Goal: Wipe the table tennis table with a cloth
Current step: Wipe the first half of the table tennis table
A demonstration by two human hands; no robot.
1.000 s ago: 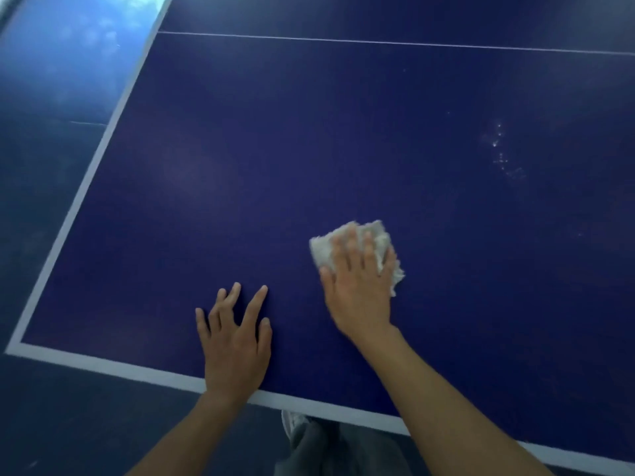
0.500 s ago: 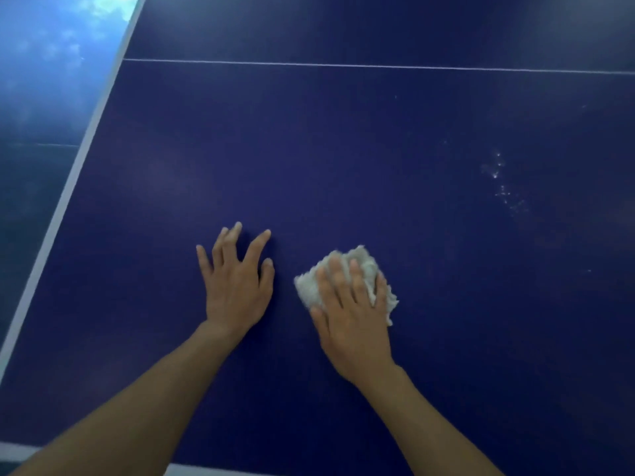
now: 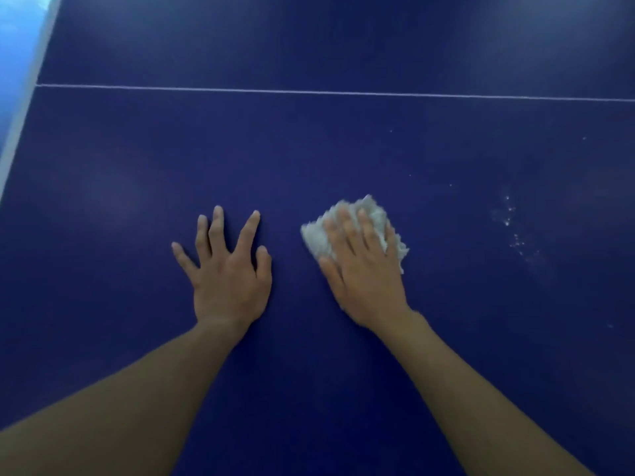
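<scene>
Table tennis table [image 3: 343,149], a dark blue flat board, fills nearly the whole view, with a thin white line [image 3: 343,93] crossing it from left to right on the far side and a pale border strip [image 3: 24,108] running along its left edge. Near the middle, a crumpled white fluffy cloth [image 3: 374,214] lies on the blue surface. The right hand [image 3: 364,269] presses flat on top of the cloth, fingers laid close together over it, palm down, so that the cloth shows beyond the fingertips and at both sides of the hand. The left hand [image 3: 228,273] rests just left of it, apart from the cloth, palm down on the bare surface with its fingers spread wide and nothing in it. Both bare forearms reach in from the near edge. To the right of the cloth, well apart from it, a scatter of small whitish specks [image 3: 512,228] marks the blue surface.
</scene>
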